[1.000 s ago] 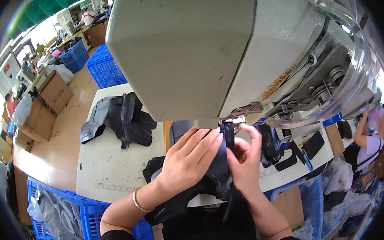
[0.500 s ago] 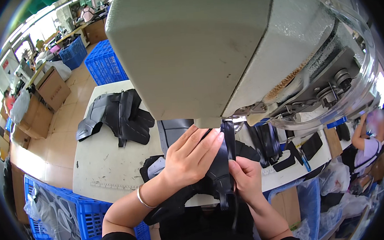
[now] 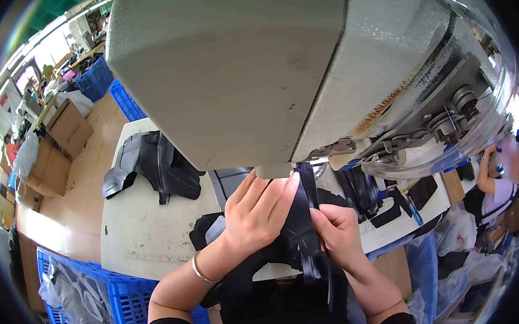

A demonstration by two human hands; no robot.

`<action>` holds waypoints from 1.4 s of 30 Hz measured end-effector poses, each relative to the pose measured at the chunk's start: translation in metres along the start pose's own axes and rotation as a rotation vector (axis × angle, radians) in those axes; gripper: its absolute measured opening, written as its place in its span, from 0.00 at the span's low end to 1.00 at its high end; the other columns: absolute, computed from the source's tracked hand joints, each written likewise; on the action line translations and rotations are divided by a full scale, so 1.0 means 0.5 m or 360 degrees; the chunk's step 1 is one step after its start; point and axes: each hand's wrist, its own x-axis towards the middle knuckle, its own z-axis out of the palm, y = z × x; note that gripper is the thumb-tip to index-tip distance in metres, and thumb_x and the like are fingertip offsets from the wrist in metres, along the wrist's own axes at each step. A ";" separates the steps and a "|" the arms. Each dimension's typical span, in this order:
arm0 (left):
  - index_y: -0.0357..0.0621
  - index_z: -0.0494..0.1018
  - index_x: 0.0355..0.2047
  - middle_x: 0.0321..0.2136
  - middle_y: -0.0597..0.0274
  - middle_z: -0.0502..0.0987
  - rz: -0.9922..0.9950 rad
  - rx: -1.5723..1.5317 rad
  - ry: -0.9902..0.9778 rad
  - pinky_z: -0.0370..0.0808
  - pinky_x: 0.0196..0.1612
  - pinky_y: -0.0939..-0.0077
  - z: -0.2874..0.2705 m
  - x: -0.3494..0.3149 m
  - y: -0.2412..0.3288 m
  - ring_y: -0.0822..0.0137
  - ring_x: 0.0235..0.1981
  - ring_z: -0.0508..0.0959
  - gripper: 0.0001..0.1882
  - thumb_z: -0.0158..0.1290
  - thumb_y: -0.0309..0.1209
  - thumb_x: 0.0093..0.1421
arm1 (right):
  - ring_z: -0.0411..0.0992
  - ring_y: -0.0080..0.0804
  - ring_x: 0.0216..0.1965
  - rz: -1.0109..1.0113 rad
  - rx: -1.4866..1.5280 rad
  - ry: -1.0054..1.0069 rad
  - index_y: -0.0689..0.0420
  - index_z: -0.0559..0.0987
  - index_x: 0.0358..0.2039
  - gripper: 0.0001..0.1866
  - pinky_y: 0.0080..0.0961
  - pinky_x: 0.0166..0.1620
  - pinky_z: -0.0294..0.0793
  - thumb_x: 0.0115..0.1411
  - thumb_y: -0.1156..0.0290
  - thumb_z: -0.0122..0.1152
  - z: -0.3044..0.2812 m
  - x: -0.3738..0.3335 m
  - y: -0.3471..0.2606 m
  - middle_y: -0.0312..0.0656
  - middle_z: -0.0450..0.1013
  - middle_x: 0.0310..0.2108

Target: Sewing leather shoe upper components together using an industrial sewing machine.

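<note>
Under the head of a large grey-beige sewing machine (image 3: 225,76) lies a black leather-like piece (image 3: 301,221), with a narrow black strip (image 3: 309,186) along its right edge. My left hand (image 3: 256,215), a silver bangle on its wrist, rests on the piece with fingers stretched toward the stitching area. The machine head covers some of those fingertips. My right hand (image 3: 340,231) pinches the strip at the piece's right edge, nearer to me. The strip's loose end hangs down toward my lap. The needle is hidden from view.
Shaped black pieces (image 3: 154,164) lie on the left of the pale table (image 3: 120,240). At right are black strips (image 3: 361,195) and a blue-handled tool (image 3: 415,212). Blue crates (image 3: 129,298) stand beside the table. A person (image 3: 501,178) sits at the far right.
The whole view has shifted a little, so the machine head reaches farther left. My left hand stays flat on the piece, and my right hand keeps its pinch, slightly farther right and higher.
</note>
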 end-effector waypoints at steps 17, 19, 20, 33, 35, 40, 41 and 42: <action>0.38 0.80 0.31 0.33 0.55 0.80 0.0303 -0.0071 0.0140 0.81 0.42 0.65 -0.007 -0.029 -0.009 0.57 0.38 0.80 0.12 0.58 0.24 0.43 | 0.57 0.09 0.25 -0.0005 0.0193 -0.0199 0.62 0.74 0.25 0.14 0.13 0.26 0.56 0.66 0.69 0.53 -0.019 -0.009 0.007 0.23 0.64 0.20; 0.38 0.80 0.31 0.33 0.55 0.80 0.0319 -0.0067 0.0132 0.81 0.44 0.64 -0.007 -0.030 -0.009 0.57 0.39 0.80 0.12 0.58 0.24 0.43 | 0.58 0.09 0.25 -0.0024 0.0136 -0.0213 0.63 0.75 0.26 0.14 0.13 0.27 0.57 0.66 0.68 0.53 -0.021 -0.009 0.010 0.24 0.65 0.21; 0.38 0.80 0.31 0.33 0.55 0.80 0.0328 -0.0065 0.0135 0.81 0.44 0.64 -0.006 -0.030 -0.009 0.57 0.38 0.80 0.11 0.58 0.24 0.43 | 0.58 0.09 0.25 -0.0016 0.0144 -0.0204 0.63 0.75 0.26 0.14 0.13 0.27 0.57 0.66 0.68 0.54 -0.020 -0.009 0.009 0.24 0.65 0.21; 0.38 0.80 0.29 0.32 0.58 0.80 0.0356 -0.0052 0.0143 0.81 0.44 0.65 -0.008 -0.026 -0.011 0.58 0.38 0.80 0.10 0.59 0.24 0.43 | 0.56 0.10 0.24 -0.0030 0.0088 -0.0162 0.62 0.74 0.23 0.15 0.14 0.25 0.55 0.65 0.67 0.55 -0.019 -0.009 0.012 0.24 0.63 0.19; 0.36 0.79 0.29 0.32 0.56 0.80 0.0374 -0.0075 0.0139 0.81 0.43 0.64 -0.007 -0.022 -0.010 0.57 0.38 0.81 0.10 0.59 0.23 0.43 | 0.56 0.10 0.24 -0.0029 0.0052 -0.0155 0.62 0.73 0.22 0.15 0.15 0.25 0.55 0.65 0.68 0.55 -0.022 -0.009 0.016 0.24 0.62 0.19; 0.32 0.78 0.29 0.30 0.52 0.79 0.0441 -0.0175 0.0120 0.81 0.42 0.65 0.001 -0.014 -0.019 0.57 0.35 0.81 0.11 0.59 0.22 0.42 | 0.53 0.11 0.23 0.0110 0.0230 -0.0115 0.61 0.68 0.19 0.17 0.16 0.24 0.52 0.64 0.69 0.56 -0.007 -0.018 -0.003 0.24 0.58 0.18; 0.31 0.77 0.28 0.29 0.53 0.79 0.0455 -0.0176 0.0131 0.81 0.41 0.66 0.002 -0.013 -0.019 0.57 0.34 0.81 0.11 0.58 0.22 0.41 | 0.52 0.11 0.23 0.0066 0.0168 -0.0126 0.61 0.67 0.18 0.18 0.17 0.24 0.52 0.63 0.69 0.57 -0.014 -0.021 0.009 0.24 0.57 0.18; 0.31 0.76 0.28 0.28 0.53 0.78 0.0471 -0.0182 0.0138 0.81 0.40 0.67 0.004 -0.013 -0.018 0.58 0.33 0.81 0.11 0.58 0.23 0.40 | 0.52 0.11 0.23 0.0024 0.0110 -0.0132 0.61 0.67 0.18 0.18 0.17 0.24 0.51 0.63 0.69 0.57 -0.018 -0.023 0.017 0.25 0.57 0.17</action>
